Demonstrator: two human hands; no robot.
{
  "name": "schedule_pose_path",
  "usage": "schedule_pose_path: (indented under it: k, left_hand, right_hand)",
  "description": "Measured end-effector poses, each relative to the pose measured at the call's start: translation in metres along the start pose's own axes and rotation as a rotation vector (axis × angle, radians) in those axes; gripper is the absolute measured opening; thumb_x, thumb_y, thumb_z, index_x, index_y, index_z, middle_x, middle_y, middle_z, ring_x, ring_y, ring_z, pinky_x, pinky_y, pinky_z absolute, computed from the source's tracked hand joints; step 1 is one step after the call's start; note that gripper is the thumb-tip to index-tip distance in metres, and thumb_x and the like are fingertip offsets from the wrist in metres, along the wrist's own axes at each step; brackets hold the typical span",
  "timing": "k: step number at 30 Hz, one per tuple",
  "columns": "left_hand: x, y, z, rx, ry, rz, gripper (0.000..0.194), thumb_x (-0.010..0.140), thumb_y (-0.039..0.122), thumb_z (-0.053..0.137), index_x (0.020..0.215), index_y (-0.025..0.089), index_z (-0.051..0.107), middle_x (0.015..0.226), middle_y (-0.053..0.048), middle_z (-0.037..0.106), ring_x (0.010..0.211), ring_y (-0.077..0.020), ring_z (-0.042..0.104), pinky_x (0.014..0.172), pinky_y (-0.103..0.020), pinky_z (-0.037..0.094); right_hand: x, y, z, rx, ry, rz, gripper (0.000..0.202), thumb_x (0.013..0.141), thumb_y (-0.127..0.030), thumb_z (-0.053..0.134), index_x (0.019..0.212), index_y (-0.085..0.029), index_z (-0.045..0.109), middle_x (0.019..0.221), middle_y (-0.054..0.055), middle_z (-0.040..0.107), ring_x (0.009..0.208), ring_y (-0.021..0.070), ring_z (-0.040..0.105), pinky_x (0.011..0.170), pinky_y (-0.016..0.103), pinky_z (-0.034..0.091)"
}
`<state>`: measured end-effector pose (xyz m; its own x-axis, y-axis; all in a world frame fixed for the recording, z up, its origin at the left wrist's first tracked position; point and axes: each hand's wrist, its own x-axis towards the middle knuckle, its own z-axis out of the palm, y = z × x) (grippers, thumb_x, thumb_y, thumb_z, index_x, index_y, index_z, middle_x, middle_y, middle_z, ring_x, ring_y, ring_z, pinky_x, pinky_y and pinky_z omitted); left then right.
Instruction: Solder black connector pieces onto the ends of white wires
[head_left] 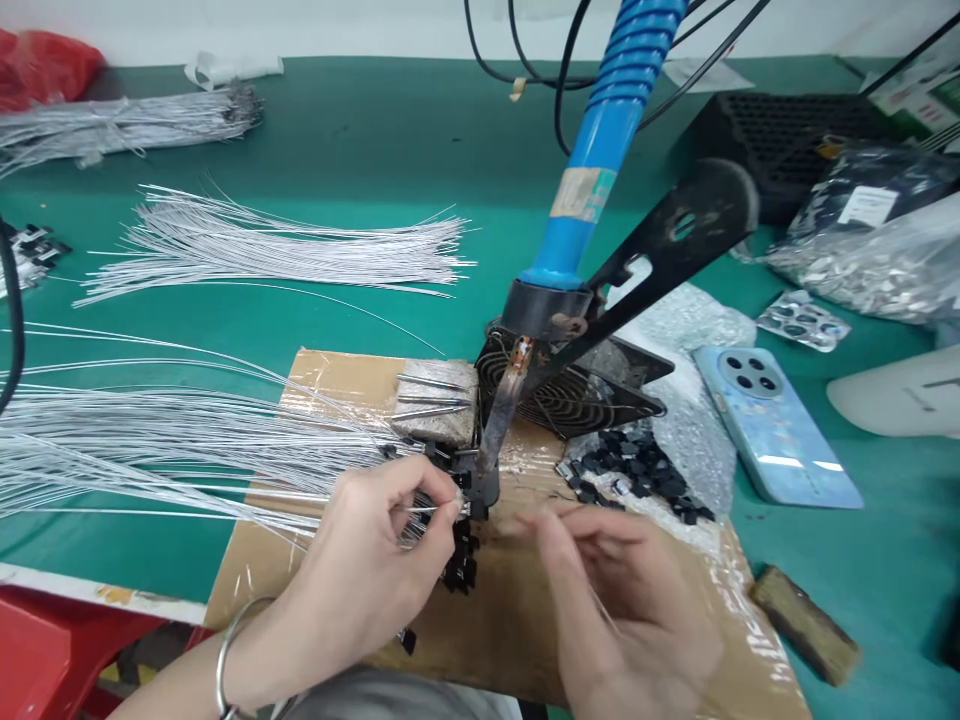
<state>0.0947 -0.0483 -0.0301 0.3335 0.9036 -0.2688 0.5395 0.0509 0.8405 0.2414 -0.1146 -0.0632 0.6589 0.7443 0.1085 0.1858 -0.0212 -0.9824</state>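
Green table [360, 165] in front of us, pretty cluttered, with a sheet of cardboard [510, 625] right under our hands. Our left hand [394, 560] has its grip closed, thumb and forefinger pinching a thin white wire [421, 510] just below the tip of the blue soldering iron [609, 130]. That iron sits tilted in a black bracket [675, 235], and we honestly can't tell if the wire is touching its tip. Our right hand [630, 590] is off to the right, fingers curled and a bit blurry; a thin strand [604, 610] shows by the palm, but we can't tell if that grip has hold of it. More white wires [187, 430] run in from the left, black connectors [461, 560] bunch up beside our left hand, and a loose pile of black pieces [637, 465] lies near the blue phone [784, 430].
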Motion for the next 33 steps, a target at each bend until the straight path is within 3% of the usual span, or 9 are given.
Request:
schedule_pose_path:
  k: [3,8,14,17,20,22,25,29,33]
  left_hand:
    - [-0.008,-0.008,-0.007,0.086,0.037,0.141,0.013,0.094,0.020,0.057,0.085,0.020,0.066,0.087,-0.003,0.070,0.055,-0.0105,0.038,0.048,-0.026,0.029]
    - [-0.013,-0.016,-0.018,0.102,0.063,0.305,0.014,0.093,0.010,0.057,0.089,0.018,0.067,0.095,-0.005,0.068,0.071,-0.0127,0.058,0.058,-0.024,0.044]
    - [-0.020,-0.025,-0.019,0.291,0.226,0.480,0.017,0.090,0.007,0.063,0.095,0.019,0.073,0.099,-0.007,0.068,0.093,-0.0209,0.061,0.084,-0.035,0.049]
    - [-0.015,-0.031,-0.033,0.412,0.327,0.588,0.020,0.088,0.007,0.065,0.100,0.021,0.072,0.101,-0.007,0.068,0.094,-0.0225,0.062,0.088,-0.039,0.048]
    - [0.014,-0.037,-0.064,0.698,0.437,0.688,0.018,0.092,0.009,0.061,0.104,0.020,0.070,0.103,-0.010,0.070,0.093,-0.0244,0.063,0.084,-0.039,0.049]
    - [0.049,-0.042,-0.088,1.061,0.371,0.684,0.027,0.099,0.014,0.050,0.121,0.015,0.065,0.118,-0.017,0.068,0.100,-0.0286,0.062,0.084,-0.042,0.048]
    - [0.109,-0.048,-0.113,1.197,0.267,0.698,0.042,0.100,0.004,0.038,0.136,0.009,0.058,0.137,-0.021,0.061,0.117,-0.0319,0.059,0.092,-0.044,0.046]
    - [0.176,-0.053,-0.116,1.259,0.189,0.734,0.045,0.101,0.000,0.035,0.142,0.007,0.053,0.141,-0.022,0.058,0.123,-0.0299,0.058,0.101,-0.045,0.045]
    - [0.216,-0.057,-0.110,1.252,0.214,0.688,0.031,0.100,0.026,0.062,0.127,0.013,0.062,0.128,-0.013,0.065,0.114,-0.0274,0.065,0.097,-0.049,0.054]
  right_hand:
    - [0.012,0.011,-0.021,0.176,0.073,0.164,0.021,0.088,-0.039,0.074,0.083,-0.019,0.072,0.063,-0.002,0.065,0.055,0.0113,0.064,0.054,0.020,0.053]
    - [0.030,0.035,-0.052,0.343,0.185,0.326,0.052,0.082,-0.065,0.064,0.082,-0.016,0.082,0.084,0.013,0.077,0.071,0.0219,0.070,0.061,0.034,0.058]
    - [0.032,0.051,-0.057,0.296,0.292,0.336,0.053,0.081,-0.063,0.060,0.076,-0.015,0.080,0.080,0.014,0.075,0.066,0.0229,0.065,0.058,0.037,0.051]
    - [0.032,0.058,-0.058,0.268,0.291,0.300,0.051,0.085,-0.059,0.056,0.071,-0.016,0.078,0.080,0.014,0.075,0.062,0.0248,0.064,0.056,0.041,0.050]
    - [0.033,0.068,-0.063,0.241,0.247,0.257,0.050,0.084,-0.059,0.055,0.068,-0.017,0.077,0.073,0.014,0.073,0.058,0.0260,0.064,0.054,0.043,0.051]
    - [0.034,0.074,-0.067,0.238,0.212,0.266,0.050,0.083,-0.060,0.056,0.067,-0.018,0.077,0.070,0.014,0.073,0.056,0.0264,0.064,0.052,0.043,0.052]
    - [0.036,0.079,-0.070,0.236,0.190,0.294,0.049,0.082,-0.059,0.057,0.064,-0.019,0.078,0.068,0.015,0.073,0.053,0.0261,0.064,0.050,0.042,0.053]
    - [0.038,0.083,-0.069,0.226,0.188,0.310,0.045,0.080,-0.058,0.061,0.061,-0.020,0.077,0.067,0.014,0.073,0.049,0.0244,0.063,0.048,0.041,0.053]
    - [0.040,0.089,-0.071,0.208,0.165,0.305,0.044,0.078,-0.061,0.066,0.062,-0.022,0.077,0.069,0.012,0.075,0.052,0.0250,0.066,0.050,0.039,0.055]
